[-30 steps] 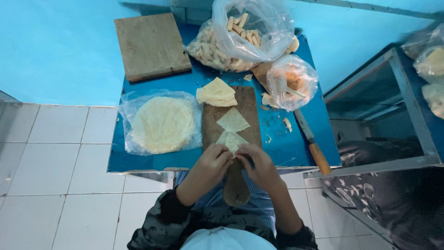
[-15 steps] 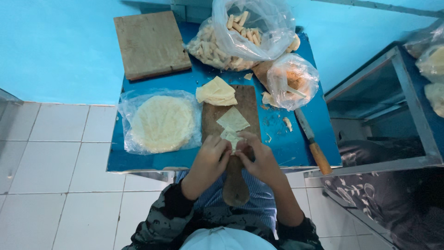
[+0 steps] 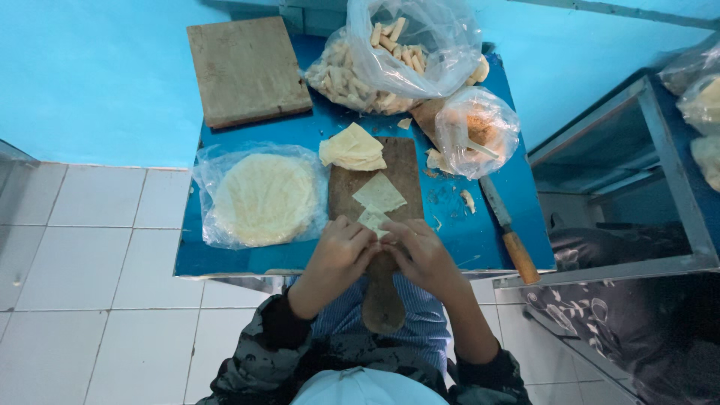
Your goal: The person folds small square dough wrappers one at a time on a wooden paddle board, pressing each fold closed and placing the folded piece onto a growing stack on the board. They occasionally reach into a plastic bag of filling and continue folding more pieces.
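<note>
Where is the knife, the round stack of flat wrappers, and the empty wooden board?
knife (image 3: 520,256), head view, on its wooden handle.
round stack of wrappers (image 3: 262,199), head view, on the middle of the top sheet.
empty wooden board (image 3: 246,70), head view, on its bare middle.

A bare square wooden board (image 3: 247,71) is lying at the table's (image 3: 465,240) 11 o'clock corner. A clear bag of pale rolled sticks (image 3: 394,60) is sitting at 12 o'clock, and a smaller bag of orange filling (image 3: 476,131) is resting just beside it toward 2 o'clock. A round stack of flat wrappers in plastic (image 3: 262,196) is lying at 9 o'clock. A wooden-handled knife (image 3: 510,238) is lying at 4 o'clock, and a metal shelf frame (image 3: 660,172) is standing at 3 o'clock.
</note>
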A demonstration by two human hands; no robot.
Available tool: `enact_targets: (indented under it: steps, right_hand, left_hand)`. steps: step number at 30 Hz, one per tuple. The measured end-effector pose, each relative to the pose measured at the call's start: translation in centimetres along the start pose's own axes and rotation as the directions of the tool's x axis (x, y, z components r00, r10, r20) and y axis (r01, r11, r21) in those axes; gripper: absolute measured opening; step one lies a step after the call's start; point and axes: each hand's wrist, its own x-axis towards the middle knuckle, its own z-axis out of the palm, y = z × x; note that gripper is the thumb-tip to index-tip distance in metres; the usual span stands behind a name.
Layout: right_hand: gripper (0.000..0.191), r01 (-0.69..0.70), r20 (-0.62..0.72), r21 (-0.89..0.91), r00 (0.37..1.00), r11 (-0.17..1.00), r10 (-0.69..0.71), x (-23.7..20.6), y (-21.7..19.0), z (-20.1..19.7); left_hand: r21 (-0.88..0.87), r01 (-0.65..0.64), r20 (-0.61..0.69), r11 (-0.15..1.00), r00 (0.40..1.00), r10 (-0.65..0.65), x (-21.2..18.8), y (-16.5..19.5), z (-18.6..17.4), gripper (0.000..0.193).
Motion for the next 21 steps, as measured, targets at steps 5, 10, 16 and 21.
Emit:
enact_targets:
  steps: [5, 10, 16, 21]
  right_hand:
    - [0.049, -0.041, -0.017, 0.073, 0.999, 0.996, 0.042, 0.3, -0.1, 0.0]
    - [0.051, -0.011, -0.025, 0.051, 1.0, 0.999, 0.012, 0.6, -0.2, 0.0]
    - [0.057, -0.059, 0.001, 0.056, 0.998, 0.997, 0.059, 1.0, 0.3, 0.4]
    - [0.049, 0.032, -0.022, 0.003, 0.999, 0.999, -0.031, 0.8, 1.2, 1.1]
  left_hand:
    - [0.077, 0.027, 0.0, 0.997, 1.0, -0.027, 0.1, 0.2, 0.0, 0.01]
    - [0.112, 0.071, -0.014, 0.991, 0.997, -0.07, 0.2, 0.3, 0.3, 0.012]
    - [0.103, 0.163, -0.018, 0.981, 0.987, -0.162, 0.3, 0.0, 0.7, 0.013]
    - [0.096, 0.168, -0.06, 0.981, 0.985, -0.162, 0.2, -0.3, 1.0, 0.01]
